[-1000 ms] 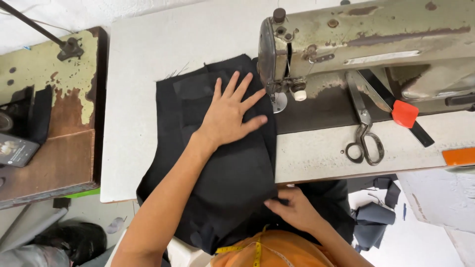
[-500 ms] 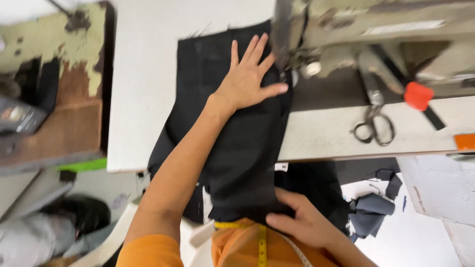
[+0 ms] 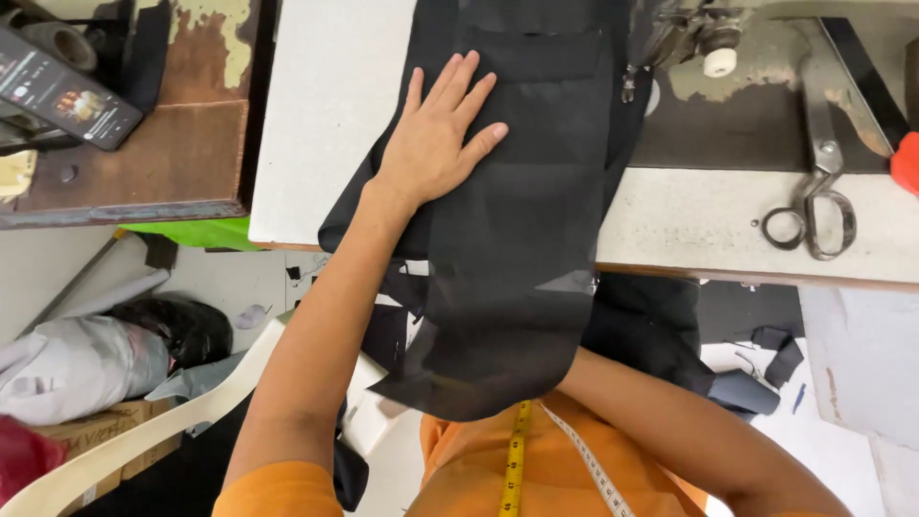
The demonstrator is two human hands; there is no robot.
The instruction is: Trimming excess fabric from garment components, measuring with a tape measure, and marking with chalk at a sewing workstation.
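Since the earlier frame, black fabric slid further up the bench toward the sewing machine. I saw left hand flat, fingers spread, pressing it. Right hand hidden under the cloth, grip unclear. Stitching looked not started; scissors idle.

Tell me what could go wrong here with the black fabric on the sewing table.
Much of the black fabric hangs over the table edge; its weight may drag it off line. Only the left hand presses it flat, so it might shift. The scissors lie near that edge and could be knocked off.
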